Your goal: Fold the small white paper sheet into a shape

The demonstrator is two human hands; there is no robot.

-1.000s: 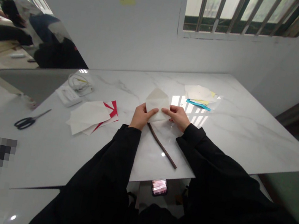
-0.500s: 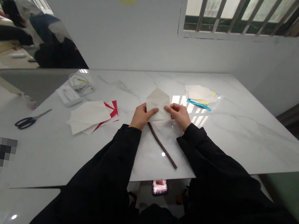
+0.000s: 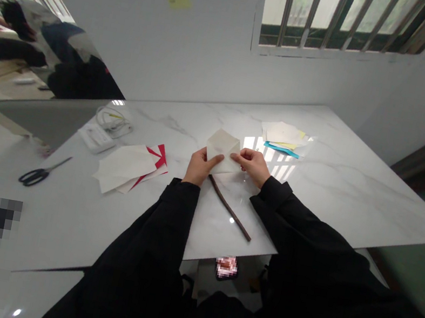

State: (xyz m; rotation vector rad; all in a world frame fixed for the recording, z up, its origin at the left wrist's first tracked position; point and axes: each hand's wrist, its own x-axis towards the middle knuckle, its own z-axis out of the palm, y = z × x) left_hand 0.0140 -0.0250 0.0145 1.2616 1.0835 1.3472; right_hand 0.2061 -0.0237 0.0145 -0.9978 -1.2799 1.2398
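Note:
Both hands hold an off-white piece of paper [image 3: 223, 143] just above the table. My left hand [image 3: 199, 166] grips its left side, thumb lying on the face of the sheet. On the right edge, my right hand [image 3: 251, 166] pinches the paper between thumb and fingers. A thin brown stick [image 3: 229, 207] lies slantwise on the tabletop below my hands, its upper end near my left wrist. To the left is a pile of white paper pieces [image 3: 123, 164] with red paper [image 3: 161, 156] showing from under it.
Black-handled scissors [image 3: 34, 176] rest at the left, near a white box [image 3: 95, 138] and a coiled cable [image 3: 114, 121]. White, yellow and blue papers [image 3: 282, 136] lie at the back right. The glossy marbled table [image 3: 355, 189] meets the wall. Another person [image 3: 70, 57] is at far left.
The paper's top edge has dipped slightly, and my right thumb has slid a little left over it. The stick and the piles stay put.

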